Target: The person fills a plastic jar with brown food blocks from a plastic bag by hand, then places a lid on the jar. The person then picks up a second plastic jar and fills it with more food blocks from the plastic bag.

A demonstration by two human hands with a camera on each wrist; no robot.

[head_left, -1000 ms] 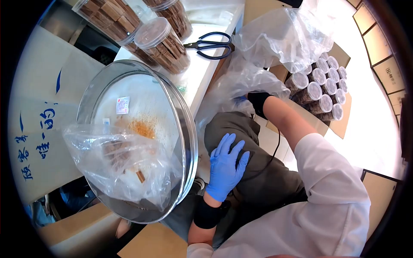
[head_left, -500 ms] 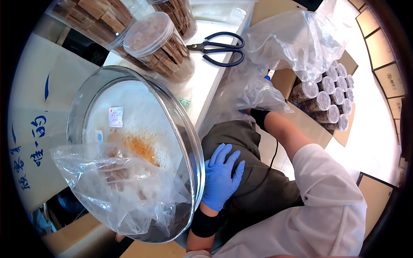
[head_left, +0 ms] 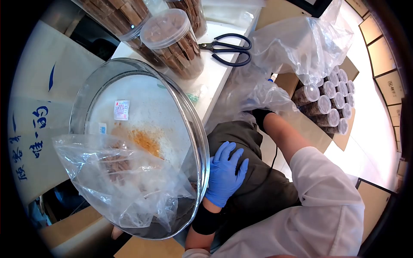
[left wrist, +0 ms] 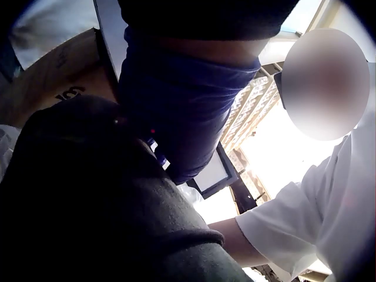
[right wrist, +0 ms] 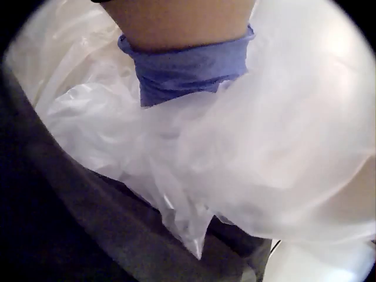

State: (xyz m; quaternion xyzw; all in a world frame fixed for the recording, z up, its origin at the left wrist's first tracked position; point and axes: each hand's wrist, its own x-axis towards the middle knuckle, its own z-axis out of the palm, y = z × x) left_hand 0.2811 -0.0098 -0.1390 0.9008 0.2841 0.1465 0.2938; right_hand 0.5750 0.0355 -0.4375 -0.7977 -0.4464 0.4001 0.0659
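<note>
A clear plastic bag [head_left: 258, 92] is seen crumpled along the long edge of the white surface [head_left: 217, 75], between that edge and an opened carton [head_left: 316, 124] in which rows of lidded jars [head_left: 325, 105] are packed. The right grip [right wrist: 188, 76], blue-gloved, is hidden by the plastic beyond the wrist of the glove, so whether it is closed, or on what, cannot be told. The left grip [head_left: 225, 174], gloved likewise, is rested on the dark trousers [head_left: 266, 185], its fingers extended and slightly spread, close beside the rim of a round metal tray [head_left: 202, 146]. Over the lower part of the tray a second bag [head_left: 129, 185] is spread, with brown pieces [head_left: 117, 165] showing dimly through it; orange-brown powder [head_left: 146, 141] is scattered on the tray's pale base, and a small printed packet [head_left: 121, 110] is laid near it. On the surface, black-handled scissors [head_left: 230, 50] are placed at the long edge with the loops turned toward the plastic, and tall clear containers [head_left: 174, 43] of brown pieces are stood near the tray's upper rim.
</note>
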